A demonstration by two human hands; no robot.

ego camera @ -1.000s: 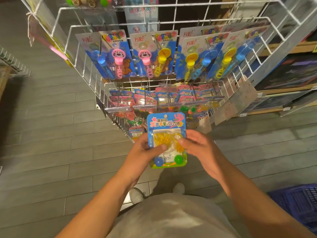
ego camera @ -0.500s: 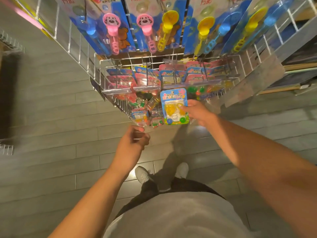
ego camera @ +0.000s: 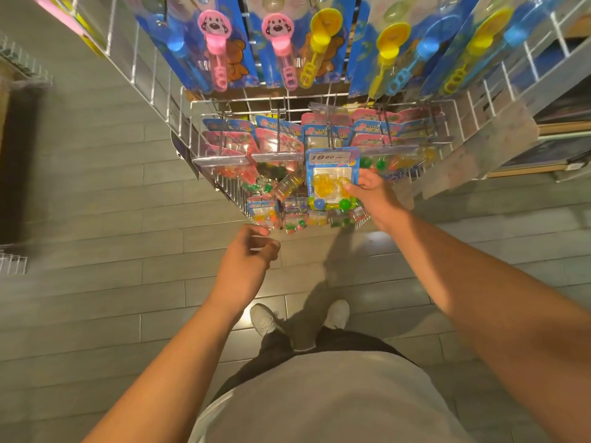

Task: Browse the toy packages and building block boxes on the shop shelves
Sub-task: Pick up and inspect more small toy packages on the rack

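My right hand pinches the right edge of a blue blister toy pack holding a yellow sticky toy and a blue and a green ball. The pack's top sits at a hook with a price tag on the wire rack, among several similar hanging packs. My left hand hovers lower left of the rack, fingers loosely curled, holding nothing. Bubble wand packs hang on the row above.
More small toy packs fill the rack's lowest row near my left fingertips. Shelves with flat boxes stand at the right. Another wire rack is at the far left. Grey plank floor and my shoes lie below.
My left hand let go of the pack and dropped away. My right hand carried the pack forward to the rack hook. My view tilted down and closer to the rack.
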